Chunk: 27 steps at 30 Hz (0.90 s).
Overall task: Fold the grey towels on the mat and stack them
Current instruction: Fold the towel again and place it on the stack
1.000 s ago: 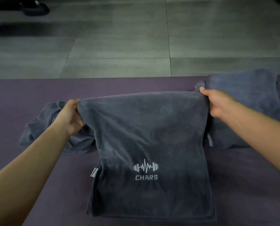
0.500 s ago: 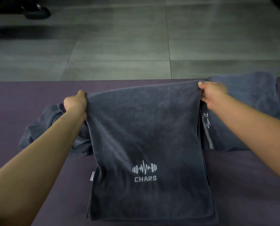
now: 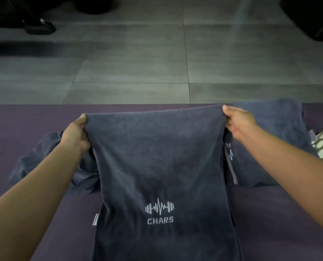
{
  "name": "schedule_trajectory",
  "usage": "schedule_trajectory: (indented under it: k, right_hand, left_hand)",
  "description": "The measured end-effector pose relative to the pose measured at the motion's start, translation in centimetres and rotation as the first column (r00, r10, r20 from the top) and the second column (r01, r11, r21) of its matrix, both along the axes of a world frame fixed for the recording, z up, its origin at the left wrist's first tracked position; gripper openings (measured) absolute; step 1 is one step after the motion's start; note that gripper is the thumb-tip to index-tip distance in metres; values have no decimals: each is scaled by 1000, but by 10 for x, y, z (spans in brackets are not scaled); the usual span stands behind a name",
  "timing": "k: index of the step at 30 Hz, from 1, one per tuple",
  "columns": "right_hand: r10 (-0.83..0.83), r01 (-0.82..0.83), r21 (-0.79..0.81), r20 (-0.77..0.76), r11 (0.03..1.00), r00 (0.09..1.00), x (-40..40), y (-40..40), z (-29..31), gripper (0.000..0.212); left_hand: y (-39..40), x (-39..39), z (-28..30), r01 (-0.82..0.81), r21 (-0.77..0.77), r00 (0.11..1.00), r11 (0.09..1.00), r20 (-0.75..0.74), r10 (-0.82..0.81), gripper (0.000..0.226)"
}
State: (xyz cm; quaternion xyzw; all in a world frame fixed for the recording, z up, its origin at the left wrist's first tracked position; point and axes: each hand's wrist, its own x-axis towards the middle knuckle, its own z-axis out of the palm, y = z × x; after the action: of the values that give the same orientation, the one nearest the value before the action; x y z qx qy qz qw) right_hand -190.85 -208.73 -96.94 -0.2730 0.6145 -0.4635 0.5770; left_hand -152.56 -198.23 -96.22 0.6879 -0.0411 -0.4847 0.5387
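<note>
Both hands' fingers (image 3: 82,127) pinch the grey towel (image 3: 156,157) printed "CHARS" (image 3: 160,220).

grey towel (image 3: 156,157) between two hands

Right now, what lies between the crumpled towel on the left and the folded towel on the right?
In the head view, the logo towel spans that gap, its far corners gripped by the left hand and right hand, over the purple mat.

There are three grey towels: one held up (image 3: 156,157), one crumpled (image 3: 49,157), one folded (image 3: 273,140). There is one purple mat (image 3: 279,213) and two hands.
</note>
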Motion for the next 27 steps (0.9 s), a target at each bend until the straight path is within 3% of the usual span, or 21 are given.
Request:
schedule_trajectory:
  k: [3, 5, 6, 8, 10, 15, 17, 20, 22, 24, 27]
  right_hand:
    - [58, -60, -13, -113, 998, 992, 9, -7, -2, 23]
    - [208, -203, 48, -307, 978, 929, 15, -7, -6, 39]
    - [306, -290, 104, -433, 951, 848, 18, -6, -8, 42]
    - [469, -432, 241, -680, 869, 564, 23, 1, -14, 44]
    - [525, -527, 308, -785, 792, 330, 29, 14, -21, 45]
    - [618, -721, 369, -779, 587, 104, 43, 72, -52, 52]
    - [606, -771, 419, -793, 481, -53, 50, 103, -71, 55]
    - [544, -776, 526, -787, 347, -291, 56, 148, -99, 63]
    - [548, -719, 612, -744, 330, -383, 51, 171, -116, 72]
    - [592, -627, 665, -714, 407, -374, 41, 182, -125, 67]
    - [645, -490, 703, -695, 515, -319, 17, 183, -124, 76]
  left_hand:
    - [-6, -10, 5, 4, -57, 1000, 998, -15, -5, 47]
    - [-10, -17, 0, 30, -10, 993, 1000, 115, -28, 46]
    - [-11, -20, -5, 87, 71, 964, 994, 247, -102, 47]
    - [-8, -29, -18, 239, 323, 777, 916, 502, -380, 52]
    - [0, -43, -30, 310, 495, 567, 812, 589, -576, 54]
    - [44, -82, -71, 504, 545, 192, 670, 686, -702, 53]
    - [69, -101, -89, 543, 621, 15, 565, 666, -746, 57]
    - [106, -132, -115, 546, 794, -362, 265, 509, -781, 79]
    - [126, -136, -134, 461, 880, -532, 119, 381, -756, 81]
    - [144, -122, -146, 404, 908, -540, 106, 331, -774, 77]
    - [170, -95, -140, 395, 898, -409, 195, 362, -838, 83]
